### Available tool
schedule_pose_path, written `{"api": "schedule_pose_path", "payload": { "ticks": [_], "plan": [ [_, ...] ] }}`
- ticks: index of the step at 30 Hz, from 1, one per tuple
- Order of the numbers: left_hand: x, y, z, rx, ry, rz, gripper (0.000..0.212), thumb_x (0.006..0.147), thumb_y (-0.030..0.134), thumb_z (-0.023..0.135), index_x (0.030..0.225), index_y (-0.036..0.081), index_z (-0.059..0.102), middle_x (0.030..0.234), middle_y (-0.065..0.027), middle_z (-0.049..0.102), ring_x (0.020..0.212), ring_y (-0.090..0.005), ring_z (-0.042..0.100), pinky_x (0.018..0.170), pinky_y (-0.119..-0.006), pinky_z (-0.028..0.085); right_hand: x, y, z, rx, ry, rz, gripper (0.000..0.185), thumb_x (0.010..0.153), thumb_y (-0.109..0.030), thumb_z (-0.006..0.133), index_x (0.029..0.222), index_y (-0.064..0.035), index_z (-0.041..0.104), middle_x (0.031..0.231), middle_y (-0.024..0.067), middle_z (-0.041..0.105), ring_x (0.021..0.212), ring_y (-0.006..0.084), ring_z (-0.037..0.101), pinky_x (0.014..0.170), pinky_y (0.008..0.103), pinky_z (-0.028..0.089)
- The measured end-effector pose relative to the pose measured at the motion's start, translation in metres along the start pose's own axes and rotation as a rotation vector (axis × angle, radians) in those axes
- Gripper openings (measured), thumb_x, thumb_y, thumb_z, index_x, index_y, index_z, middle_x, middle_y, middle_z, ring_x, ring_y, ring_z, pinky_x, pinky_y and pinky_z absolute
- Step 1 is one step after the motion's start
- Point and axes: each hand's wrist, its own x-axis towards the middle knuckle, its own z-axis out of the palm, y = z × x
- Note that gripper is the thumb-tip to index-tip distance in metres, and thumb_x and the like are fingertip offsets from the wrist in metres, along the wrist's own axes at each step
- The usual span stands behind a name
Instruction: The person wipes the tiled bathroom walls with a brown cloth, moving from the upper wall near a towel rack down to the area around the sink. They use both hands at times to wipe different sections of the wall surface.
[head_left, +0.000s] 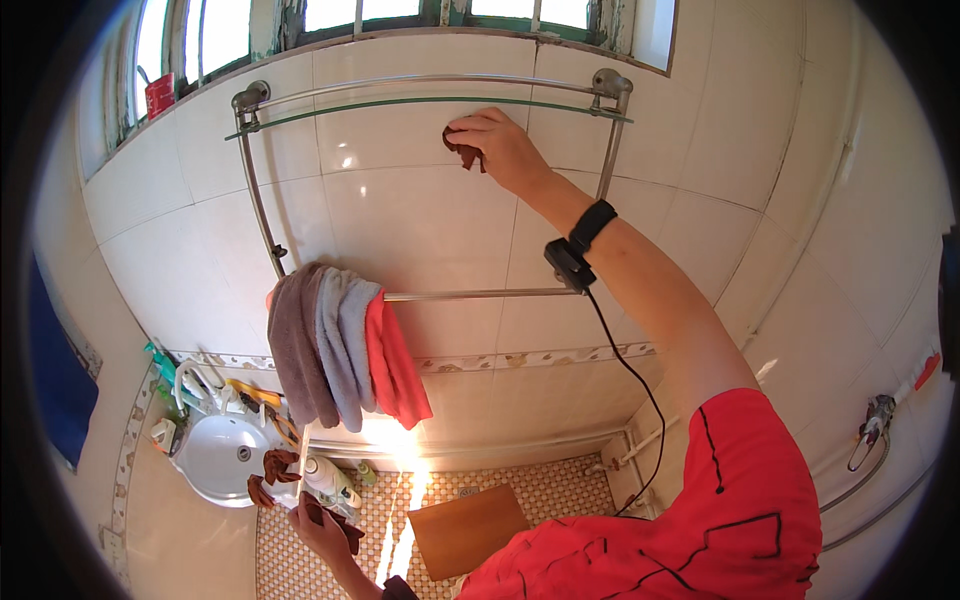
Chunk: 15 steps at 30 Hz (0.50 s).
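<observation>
My right hand (495, 144) reaches up under the glass shelf (420, 101) and grips a crumpled dark brown cloth (466, 152) in front of the wall tiles. Low on the left, my left hand (321, 529) holds another dark brown cloth (346, 526). A thin pale strip (303, 457) rises by its fingers; whether the hand grips it cannot be told. Above that hand, brown crumpled pieces (279, 466) show in front of the washbasin (225, 454); whether they join the held cloth is unclear. Grey, brown and coral towels (341, 345) hang over the metal towel rail (480, 295).
A window (450, 15) runs along the top. Several bottles (330, 480) stand beside the basin, near a brown board (471, 531) on the mosaic floor (577, 487). At right is a hand shower (877, 420). A black cable (645, 390) hangs from my right wrist.
</observation>
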Motion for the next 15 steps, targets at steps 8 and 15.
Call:
{"api": "schedule_pose_path", "payload": {
  "ticks": [8, 15],
  "plan": [
    [-0.020, 0.030, -0.009, 0.000, 0.043, 0.091, 0.051, 0.073, -0.008, 0.061, 0.124, -0.002, 0.060, 0.112, -0.0175, 0.051, 0.105, -0.0376, 0.054, 0.094, -0.047, 0.045, -0.080, -0.031, 0.064, 0.296, -0.636, -0.167, 0.009, 0.073, -0.002, 0.062, 0.081, -0.0035, 0.066, 0.092, 0.0011, 0.067, 0.095, 0.0213, 0.057, 0.074, 0.0333, 0.052],
    [-0.048, 0.011, -0.035, 0.089, 0.091, -0.043, 0.045, 0.080, -0.007, 0.060, 0.125, -0.002, 0.060, 0.109, -0.0170, 0.053, 0.102, -0.0359, 0.056, 0.088, -0.045, 0.049, 0.005, -0.001, 0.017, -0.135, 0.144, -0.130, 0.017, 0.086, -0.001, 0.056, 0.098, -0.0017, 0.068, 0.104, 0.0026, 0.067, 0.099, 0.0172, 0.059, 0.062, 0.0258, 0.053]
  ]
}}
